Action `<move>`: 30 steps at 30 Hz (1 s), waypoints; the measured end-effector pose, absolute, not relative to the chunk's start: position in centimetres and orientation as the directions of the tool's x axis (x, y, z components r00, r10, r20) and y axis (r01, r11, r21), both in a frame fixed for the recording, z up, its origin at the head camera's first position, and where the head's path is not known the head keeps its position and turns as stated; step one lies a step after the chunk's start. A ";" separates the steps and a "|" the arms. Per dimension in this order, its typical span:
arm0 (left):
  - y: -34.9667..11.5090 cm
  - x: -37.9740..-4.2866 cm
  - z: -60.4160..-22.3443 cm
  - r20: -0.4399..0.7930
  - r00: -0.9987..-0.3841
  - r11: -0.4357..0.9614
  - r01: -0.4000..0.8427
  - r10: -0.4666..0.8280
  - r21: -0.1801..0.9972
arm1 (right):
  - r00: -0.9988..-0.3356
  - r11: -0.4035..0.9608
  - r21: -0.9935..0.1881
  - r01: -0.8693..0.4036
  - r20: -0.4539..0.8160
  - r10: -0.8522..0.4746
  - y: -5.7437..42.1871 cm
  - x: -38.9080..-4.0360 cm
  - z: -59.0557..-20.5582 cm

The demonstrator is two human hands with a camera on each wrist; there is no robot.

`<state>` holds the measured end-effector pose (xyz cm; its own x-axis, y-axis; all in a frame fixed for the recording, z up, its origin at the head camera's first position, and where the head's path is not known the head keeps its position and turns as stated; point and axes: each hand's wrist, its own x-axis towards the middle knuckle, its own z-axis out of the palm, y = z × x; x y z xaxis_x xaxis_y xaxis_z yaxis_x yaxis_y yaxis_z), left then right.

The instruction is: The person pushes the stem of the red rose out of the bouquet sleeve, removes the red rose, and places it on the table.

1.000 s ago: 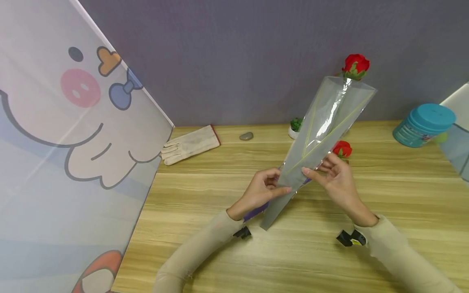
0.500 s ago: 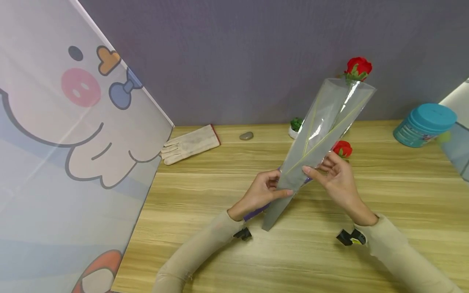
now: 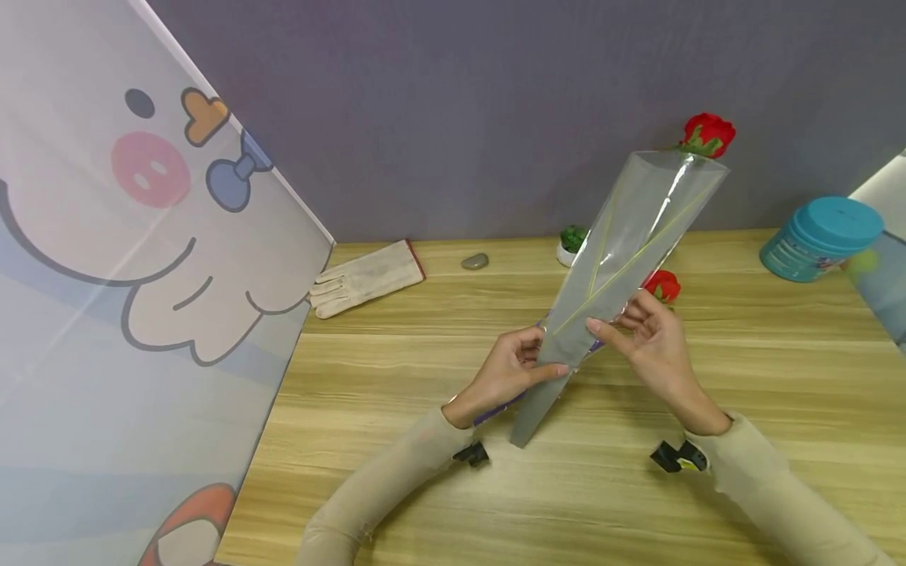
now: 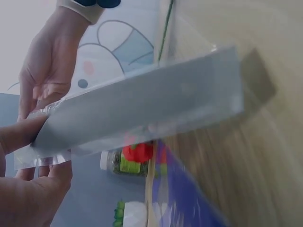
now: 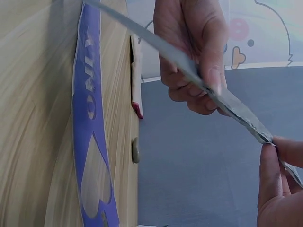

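A tapered grey flower sleeve point(image 3: 616, 267) with yellow lines and clear film slants up over the table. From its wide upper end a red artificial rose point(image 3: 710, 135) sticks out. My left hand point(image 3: 499, 369) pinches the sleeve low on its left side, thumb in front and fingers behind. Higher up, my right hand point(image 3: 654, 350) pinches the right edge between thumb and fingers. Beneath lies a purple sleeve point(image 5: 90, 127) with ONLY and a heart cutout, mostly hidden in the head view. A second red rose point(image 3: 663, 287) shows just behind my right hand.
Along the back stand a small potted plant point(image 3: 570, 245) and a teal tub point(image 3: 821, 240). A grey stone point(image 3: 475, 261) and a white work glove point(image 3: 370, 279) lie farther left. The left wrist view also shows a jar point(image 4: 125, 163) with a green label.
The upper rose has shifted to the right and slightly down at the sleeve's mouth. The sleeve's lower tip has moved slightly right. Both hands keep nearly the same places and grips.
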<state>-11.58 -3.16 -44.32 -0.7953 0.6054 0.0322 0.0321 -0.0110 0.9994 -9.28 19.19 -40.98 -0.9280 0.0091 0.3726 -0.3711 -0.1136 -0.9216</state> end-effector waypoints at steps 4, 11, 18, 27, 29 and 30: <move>-3.1 -11.4 -44.3 0.040 -0.799 -0.048 0.014 0.600 0.999 | -0.928 -0.129 -0.920 -0.370 0.373 -0.002 19.0 -9.1 -41.2; -3.0 -11.2 -44.3 0.034 -0.807 -0.086 -0.021 0.590 0.996 | -0.919 -0.134 -0.912 -0.388 0.394 -0.018 18.5 -8.9 -41.6; -2.8 -11.0 -44.1 0.026 -0.832 -0.083 -0.024 0.553 0.996 | -0.913 -0.120 -0.908 -0.400 0.407 -0.034 18.0 -8.7 -42.0; -2.9 -10.8 -44.1 0.017 -0.856 -0.100 -0.041 0.517 0.994 | -0.925 -0.050 -0.925 -0.377 0.379 -0.036 17.4 -8.2 -42.9; -2.9 -10.8 -44.2 0.016 -0.859 -0.095 -0.038 0.512 0.995 | -0.929 -0.035 -0.929 -0.368 0.369 -0.034 17.4 -8.2 -43.0; -2.9 -10.8 -44.2 0.015 -0.860 -0.092 -0.037 0.511 0.995 | -0.930 -0.026 -0.931 -0.365 0.366 -0.034 17.3 -8.1 -43.1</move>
